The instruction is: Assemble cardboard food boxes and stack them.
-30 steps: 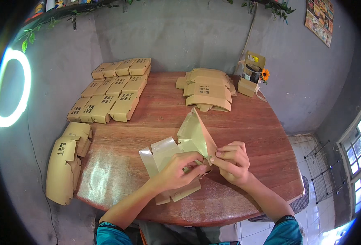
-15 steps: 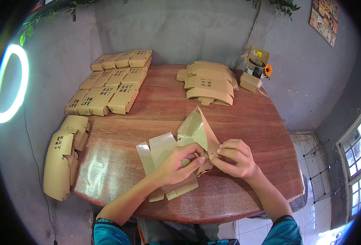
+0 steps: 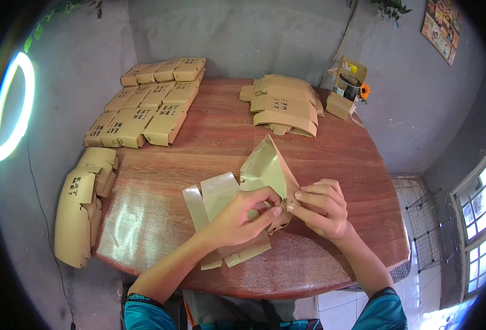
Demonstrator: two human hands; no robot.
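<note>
A partly folded brown cardboard food box (image 3: 263,166) lies on the table in front of me, its shiny pale inside facing up. One end stands folded up to a point, while the flat lid part with its slit flaps spreads to the left, under my left forearm. My left hand (image 3: 242,215) pinches the near corner of the raised end between thumb and fingers. Right beside it, my right hand (image 3: 326,210) grips the same corner from the outer side, thumb and fingertips closed on the flap. The fingers partly hide the tabs at that corner.
Folded boxes (image 3: 160,104) stand in rows at the back left of the wooden table (image 3: 210,159). Unfolded box blanks (image 3: 83,209) hang over the left edge; more flat blanks (image 3: 284,104) are stacked at the back. An open carton with a dark cup (image 3: 346,87) stands at the back right.
Both hands and the corner they hold have shifted slightly right. The raised end leans a little differently, and the view has tilted slightly. Both hands keep their grip.
</note>
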